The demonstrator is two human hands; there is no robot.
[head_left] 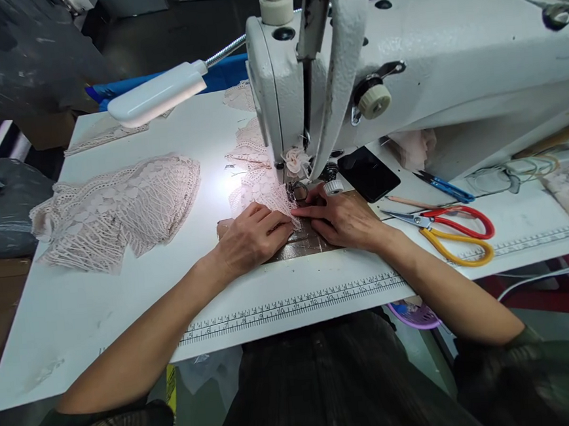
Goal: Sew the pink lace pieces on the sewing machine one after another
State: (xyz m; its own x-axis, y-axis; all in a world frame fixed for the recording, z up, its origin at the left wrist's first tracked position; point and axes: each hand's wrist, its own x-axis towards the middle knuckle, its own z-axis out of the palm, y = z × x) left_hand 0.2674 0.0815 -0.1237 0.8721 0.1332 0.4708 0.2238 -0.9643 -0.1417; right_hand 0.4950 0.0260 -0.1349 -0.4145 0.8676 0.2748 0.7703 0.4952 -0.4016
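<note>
Lace (257,185) steadied at the presser foot (298,192)
Your left hand (254,237) and right hand (347,220) meet its near edge, probably to keep it flat and aligned; whether your fingers pinch or merely press, I cannot tell.

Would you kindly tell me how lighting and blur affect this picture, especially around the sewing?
Head view: glare bleaches the white tabletop left of the pale pink lace piece at the needle; head view: the bare left hand and bare right hand look fairly clear; head view: the dark sleeve at lower right seems soft, and the upper-left background is dim.
</note>
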